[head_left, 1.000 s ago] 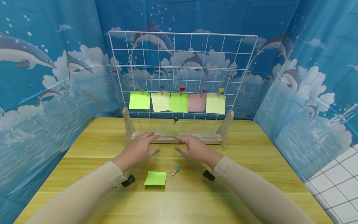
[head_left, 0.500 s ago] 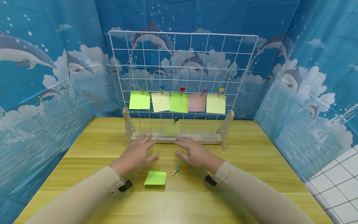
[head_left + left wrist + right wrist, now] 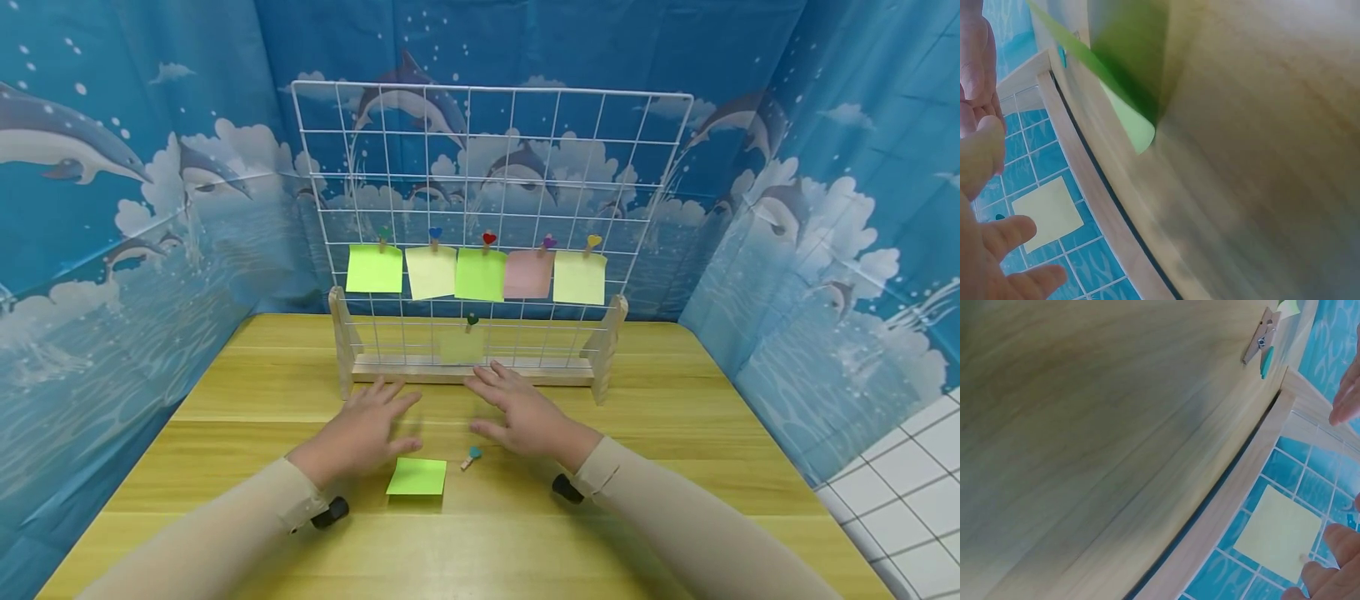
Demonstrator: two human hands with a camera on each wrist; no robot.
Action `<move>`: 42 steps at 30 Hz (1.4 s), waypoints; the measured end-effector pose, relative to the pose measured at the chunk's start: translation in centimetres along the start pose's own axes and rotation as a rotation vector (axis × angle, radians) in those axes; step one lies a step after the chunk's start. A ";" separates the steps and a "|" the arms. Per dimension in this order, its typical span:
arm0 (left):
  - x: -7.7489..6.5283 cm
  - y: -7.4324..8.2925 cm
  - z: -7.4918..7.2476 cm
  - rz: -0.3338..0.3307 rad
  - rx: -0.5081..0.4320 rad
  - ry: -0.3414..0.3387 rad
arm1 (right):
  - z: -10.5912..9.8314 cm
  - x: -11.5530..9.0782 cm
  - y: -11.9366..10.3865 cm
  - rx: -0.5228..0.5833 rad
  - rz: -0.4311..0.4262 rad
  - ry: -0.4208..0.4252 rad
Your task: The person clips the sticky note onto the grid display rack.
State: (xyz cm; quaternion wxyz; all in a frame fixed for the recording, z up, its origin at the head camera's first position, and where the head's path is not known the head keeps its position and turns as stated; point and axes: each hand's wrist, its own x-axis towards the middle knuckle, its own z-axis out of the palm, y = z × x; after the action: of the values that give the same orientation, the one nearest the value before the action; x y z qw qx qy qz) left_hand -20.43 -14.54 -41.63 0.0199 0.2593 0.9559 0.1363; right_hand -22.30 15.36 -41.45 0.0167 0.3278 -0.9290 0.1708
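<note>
My left hand (image 3: 358, 435) hovers above the table with fingers spread, just behind a green sticky note (image 3: 417, 477). Level with it, my right hand (image 3: 528, 415) also has its fingers apart and holds nothing. Between and below the hands lies a small wooden clothespin (image 3: 470, 458) with a teal top; the right wrist view shows its metal spring. Beyond the fingertips, a pale yellow note (image 3: 461, 346) hangs low on the white wire grid (image 3: 512, 177) from a clothespin with a dark green top (image 3: 472, 319). In the left wrist view the green note's edge (image 3: 1129, 119) curls up.
Higher on the grid hangs a row of several notes, among them a pink note (image 3: 528, 275), each under a clothespin with a coloured heart. A wooden stand (image 3: 472, 375) bears the grid on the wooden table (image 3: 675, 417). Blue dolphin curtains (image 3: 135, 208) surround it.
My left hand has drawn back from the grid toward the green note. My right hand has also come back slightly, its fingers spreading. The notes and loose clothespin have stayed put.
</note>
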 end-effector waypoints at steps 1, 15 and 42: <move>-0.1 0.0 0.1 0.002 -0.001 -0.002 | 0.0 0.0 0.0 0.003 0.000 -0.002; -0.9 0.0 0.6 -0.010 0.017 -0.044 | 0.4 -0.3 0.4 -0.044 -0.002 -0.068; -2.2 0.0 1.1 -0.032 0.007 -0.130 | 1.3 -0.8 0.8 -0.087 -0.013 -0.186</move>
State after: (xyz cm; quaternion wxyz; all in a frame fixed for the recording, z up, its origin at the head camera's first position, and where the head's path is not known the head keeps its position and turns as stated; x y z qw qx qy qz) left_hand -18.45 -15.36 -42.78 0.0834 0.2524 0.9571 0.1155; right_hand -22.08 15.98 -43.04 -0.0544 0.3472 -0.9309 0.0991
